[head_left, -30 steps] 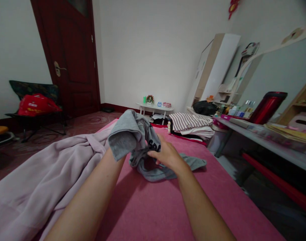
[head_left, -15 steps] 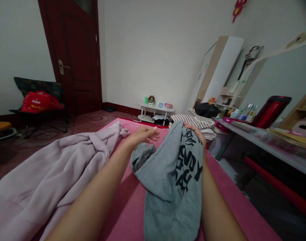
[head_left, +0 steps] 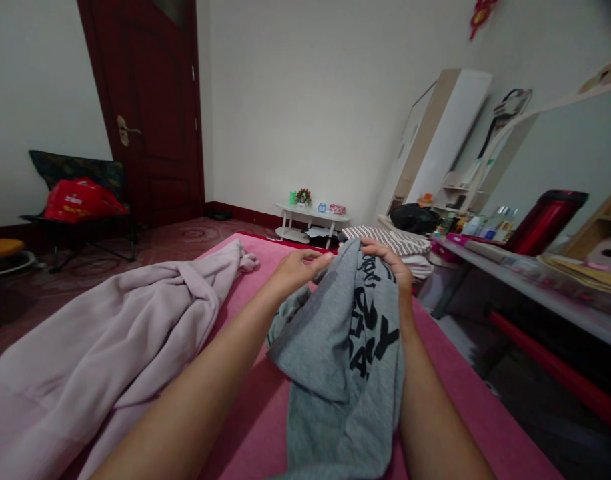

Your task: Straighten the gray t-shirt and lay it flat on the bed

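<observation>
A grey shirt (head_left: 315,353) with black lettering is bunched up in front of me, its lower part trailing toward me. My right hand (head_left: 393,263) grips its raised top edge, with fingers curled over the lettered side. On the other side, my left hand (head_left: 303,270) has its thumb and fingers stretched out toward the shirt's upper left edge. Those fingertips reach the cloth, but I see no firm hold. Left of my left arm a pale pink garment (head_left: 135,320) lies spread out in loose folds. Both garments rest on a pink bed cover (head_left: 245,393).
Beyond my right hand sits a stack of folded clothes (head_left: 410,250), striped on top. A cluttered dressing table (head_left: 525,280) runs along the right. A low white table (head_left: 313,217) stands by the far wall. At left, a chair holds a red bag (head_left: 80,200).
My left hand has moved right and up to the shirt's edge. The shirt's top has shifted slightly left, with my right hand still on it.
</observation>
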Tool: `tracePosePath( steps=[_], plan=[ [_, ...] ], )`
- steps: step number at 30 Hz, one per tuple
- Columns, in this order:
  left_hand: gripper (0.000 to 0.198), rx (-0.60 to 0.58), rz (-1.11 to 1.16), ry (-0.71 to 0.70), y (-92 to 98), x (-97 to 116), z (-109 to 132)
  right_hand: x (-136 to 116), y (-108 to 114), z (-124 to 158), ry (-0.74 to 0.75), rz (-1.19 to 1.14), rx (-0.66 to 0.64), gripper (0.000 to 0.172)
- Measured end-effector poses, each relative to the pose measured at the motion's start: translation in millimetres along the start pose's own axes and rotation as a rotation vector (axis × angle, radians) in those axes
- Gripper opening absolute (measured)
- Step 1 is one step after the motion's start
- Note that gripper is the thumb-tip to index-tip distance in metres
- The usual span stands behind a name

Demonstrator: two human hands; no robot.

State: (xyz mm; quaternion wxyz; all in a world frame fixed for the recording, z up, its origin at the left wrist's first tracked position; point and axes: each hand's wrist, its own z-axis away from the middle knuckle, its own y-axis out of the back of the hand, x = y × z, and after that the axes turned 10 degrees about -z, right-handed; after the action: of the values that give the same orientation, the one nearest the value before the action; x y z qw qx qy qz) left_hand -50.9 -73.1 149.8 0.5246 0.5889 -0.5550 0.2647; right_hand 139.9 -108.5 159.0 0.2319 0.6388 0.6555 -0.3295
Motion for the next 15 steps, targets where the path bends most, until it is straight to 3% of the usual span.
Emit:
tracePosePath(
  steps=[3,5,7,9,11,15],
  plan=[
    [0.062,-0.082,0.156,0.094,2.4,7,2,-3,-18,8,0.096,0.101,-0.159,0.015],
    [0.058,-0.154,0.223,0.103,3.7,7,2,-4,-34,16,0.072,0.136,-0.3,0.019],
    [0.05,-0.134,0.253,0.103,4.8,2,1,-3,-49,24,0.004,0.155,-0.433,0.028],
    [0.05,-0.067,0.29,0.158,6.5,-4,-2,-2,-57,28,-0.076,0.147,-0.481,0.036],
    [0.051,0.02,0.354,0.228,9.2,-10,-5,1,-54,27,-0.127,0.11,-0.35,0.036],
    [0.048,0.194,0.577,0.185,15.8,-16,-14,17,-18,13,-0.186,0.039,0.296,0.021]
  ],
)
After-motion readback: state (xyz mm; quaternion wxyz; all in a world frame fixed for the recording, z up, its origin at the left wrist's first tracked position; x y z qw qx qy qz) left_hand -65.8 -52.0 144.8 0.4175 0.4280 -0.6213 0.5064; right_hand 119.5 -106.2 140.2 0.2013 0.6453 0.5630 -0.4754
